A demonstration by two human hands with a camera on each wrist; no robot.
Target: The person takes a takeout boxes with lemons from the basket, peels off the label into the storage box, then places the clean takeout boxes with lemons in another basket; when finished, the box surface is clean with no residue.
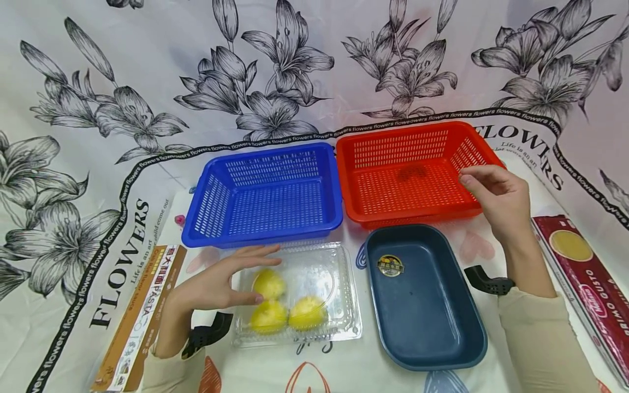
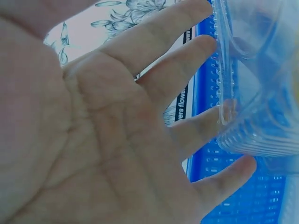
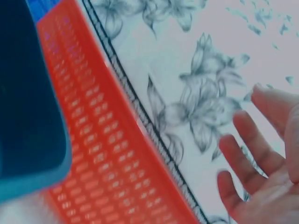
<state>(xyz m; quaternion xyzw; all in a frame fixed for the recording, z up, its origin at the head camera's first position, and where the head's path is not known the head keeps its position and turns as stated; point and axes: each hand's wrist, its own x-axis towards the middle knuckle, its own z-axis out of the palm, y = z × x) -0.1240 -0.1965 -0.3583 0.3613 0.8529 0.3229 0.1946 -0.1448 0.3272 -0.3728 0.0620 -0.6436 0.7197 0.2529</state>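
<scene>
A clear plastic clamshell box (image 1: 339,305) lies before me with three yellow, round, lemon-like things (image 1: 307,313) showing through it. My left hand (image 1: 216,281) is at the box's left side with its fingers spread. In the left wrist view the fingertips (image 2: 243,165) come close to the box's ridged edge; I cannot tell whether they touch. My right hand (image 1: 506,202) hovers by the right end of the red basket (image 1: 354,204), fingers loosely bent and holding nothing. Below that basket sits a dark blue tray (image 1: 417,311) with a round gold-and-black sticker.
A blue basket (image 1: 275,213) stands behind the box, beside the red one. On the left lies a pasta package (image 1: 140,322); on the right, a long dark red package (image 1: 585,278). Flower-printed cloth (image 1: 285,65) covers the table and the back.
</scene>
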